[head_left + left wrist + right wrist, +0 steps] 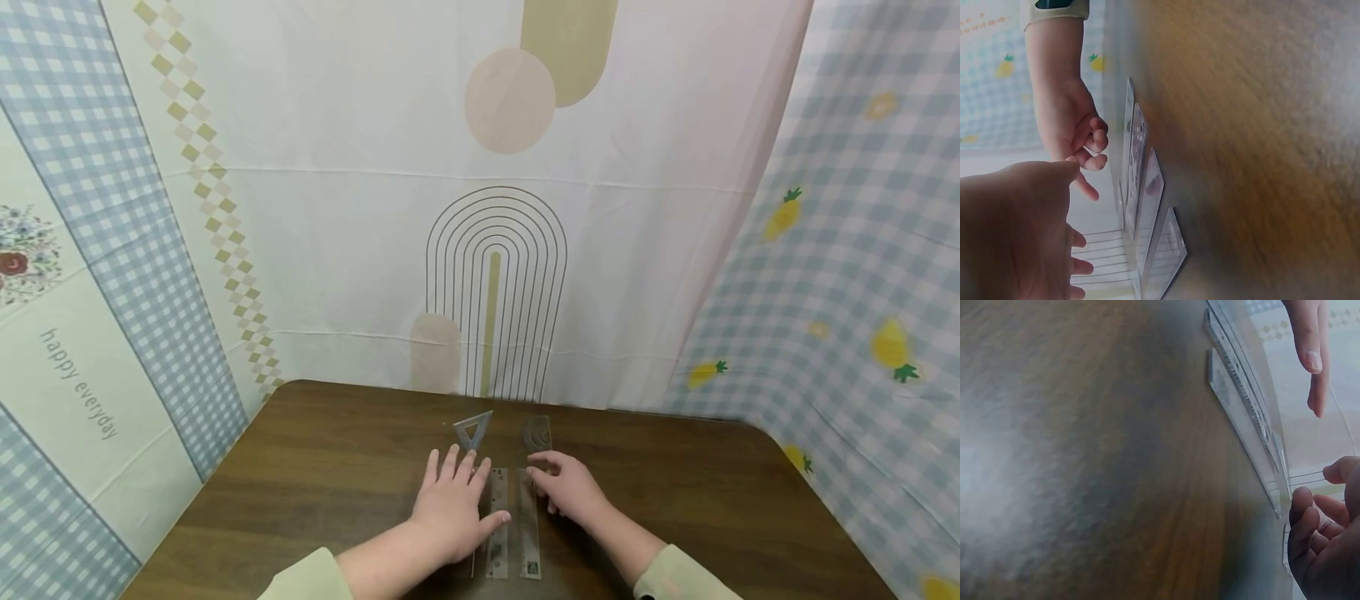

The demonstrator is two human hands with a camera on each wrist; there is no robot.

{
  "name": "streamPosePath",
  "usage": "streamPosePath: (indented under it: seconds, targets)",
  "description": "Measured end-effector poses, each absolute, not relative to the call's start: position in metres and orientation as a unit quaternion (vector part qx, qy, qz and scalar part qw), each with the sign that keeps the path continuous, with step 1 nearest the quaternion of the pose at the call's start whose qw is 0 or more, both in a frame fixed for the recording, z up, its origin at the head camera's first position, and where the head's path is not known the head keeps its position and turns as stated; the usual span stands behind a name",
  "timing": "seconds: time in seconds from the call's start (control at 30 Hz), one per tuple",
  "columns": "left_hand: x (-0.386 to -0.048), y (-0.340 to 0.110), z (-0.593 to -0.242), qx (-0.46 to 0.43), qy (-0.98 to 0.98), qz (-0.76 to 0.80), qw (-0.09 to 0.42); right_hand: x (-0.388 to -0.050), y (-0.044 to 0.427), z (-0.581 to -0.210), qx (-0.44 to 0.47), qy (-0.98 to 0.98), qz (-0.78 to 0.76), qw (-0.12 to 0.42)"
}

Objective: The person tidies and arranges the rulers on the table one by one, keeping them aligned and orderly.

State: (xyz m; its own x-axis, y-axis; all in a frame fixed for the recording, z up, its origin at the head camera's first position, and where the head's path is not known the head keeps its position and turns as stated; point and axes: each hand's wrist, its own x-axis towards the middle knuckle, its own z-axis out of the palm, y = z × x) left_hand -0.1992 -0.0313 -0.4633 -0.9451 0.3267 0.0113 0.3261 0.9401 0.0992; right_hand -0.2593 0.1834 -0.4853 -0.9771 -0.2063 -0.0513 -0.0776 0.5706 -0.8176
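In the head view, the left hand [452, 510] spreads over the middle of the brown desk [300, 492], its fingers straight and apart, holding nothing. Its thumb overlaps the patterned ruler [497, 560]. To the right of that lies the plain ruler [530, 533], a small dark mark at its end toward the near edge. Both run lengthwise, near and far, side by side. The right hand [573, 490] is beside the plain ruler's far end, fingers loosely bent, with a gap between thumb and forefinger; whether they touch the ruler I cannot tell. Nearer the desk's far edge lie a clear set square [471, 432], beyond the left fingertips, and a clear protractor [537, 433], just beyond the right hand. A white cloth [337, 250] hangs behind the far edge.

In the left wrist view, the left hand is above several clear strips [1150, 200], which lie in a row on the desk.

In the right wrist view, the right hand's fingers curl with nothing visible in them, close to the strips' far ends.
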Motion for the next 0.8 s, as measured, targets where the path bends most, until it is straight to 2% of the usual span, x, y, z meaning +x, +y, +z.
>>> streamPosePath:
  seconds: [0.53, 0.8]
  targets:
    - [-0.228, -0.053, -0.466, 0.119, 0.991, 0.061, -0.019, -0.272, 0.159, -0.476, -0.082, 0.887, -0.45, 0.058]
    - [-0.245, -0.062, -0.464, 0.081, 0.993, 0.084, -0.006, -0.279, 0.148, -0.474, -0.091, 0.883, -0.458, 0.059]
